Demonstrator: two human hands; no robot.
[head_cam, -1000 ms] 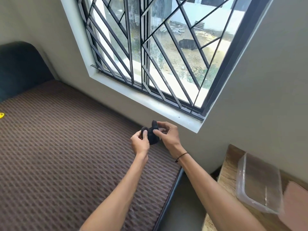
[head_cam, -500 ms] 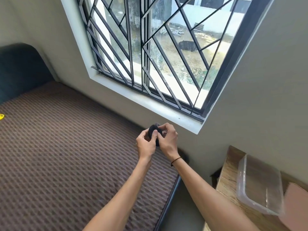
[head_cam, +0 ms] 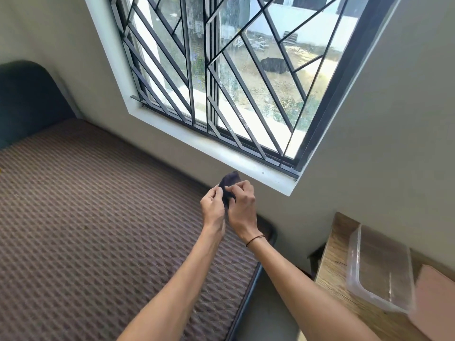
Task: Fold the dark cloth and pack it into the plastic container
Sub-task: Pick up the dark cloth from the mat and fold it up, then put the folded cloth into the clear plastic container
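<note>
A small dark cloth (head_cam: pixel 230 182) is pinched between both hands, held in the air above the far corner of the bed. My left hand (head_cam: pixel 213 205) grips its left side and my right hand (head_cam: pixel 242 205) grips its right side, fingers closed on the fabric. Most of the cloth is hidden between the hands; a flat dark corner sticks up above them. The clear plastic container (head_cam: pixel 379 267) sits empty and without a lid on a wooden table (head_cam: pixel 332 271) at the lower right, well apart from the hands.
A bed with a brown patterned mattress (head_cam: pixel 86 217) fills the left, with a dark headboard (head_cam: pixel 27 102) at the far left. A barred window (head_cam: pixel 221 82) and its white sill are straight ahead. A brown cardboard piece (head_cam: pixel 435 301) lies beside the container.
The hands have drawn closer together and the cloth, bunched a second ago, now shows a flatter corner above the fingers. The view has shifted slightly.
</note>
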